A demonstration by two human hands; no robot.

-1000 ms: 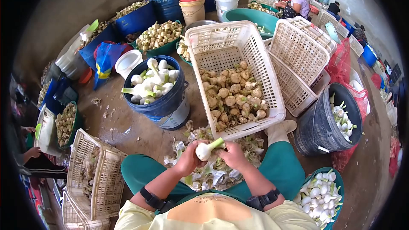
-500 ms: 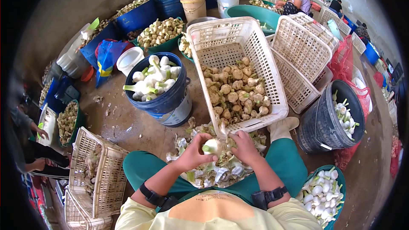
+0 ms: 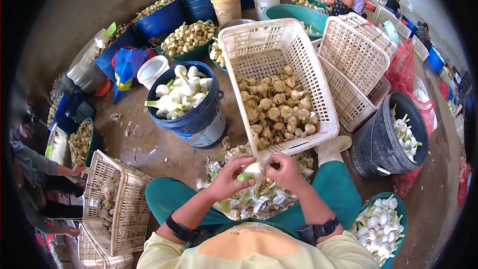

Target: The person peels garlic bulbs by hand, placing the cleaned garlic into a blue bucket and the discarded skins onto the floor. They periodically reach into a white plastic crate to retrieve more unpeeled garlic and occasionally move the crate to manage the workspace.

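Observation:
A partly peeled white garlic bulb (image 3: 256, 171) with a short green stem is held over my lap. My left hand (image 3: 230, 178) grips it from the left, thumb beneath the stem. On the other side, the curled fingers of my right hand (image 3: 287, 174) press at the bulb; the exact bit of skin they pinch is hidden. Below both hands lies a heap of peeled garlic skins (image 3: 259, 203) between my knees. Just ahead, a white plastic crate (image 3: 326, 102) holds unpeeled brown garlic bulbs (image 3: 279, 104).
Peeled garlic fills a blue bucket (image 3: 199, 128) ahead left, a black bucket (image 3: 366, 147) at right and a green basin (image 3: 398, 234) near my right hip. Crates (image 3: 117, 204) stack at left beside a person's hand (image 3: 78, 168). More crates (image 3: 353, 55) stand right.
The bulb has turned in my left hand, its stem now pointing lower left. My right fingers have closed in on its side. The person at left has reached toward the crates.

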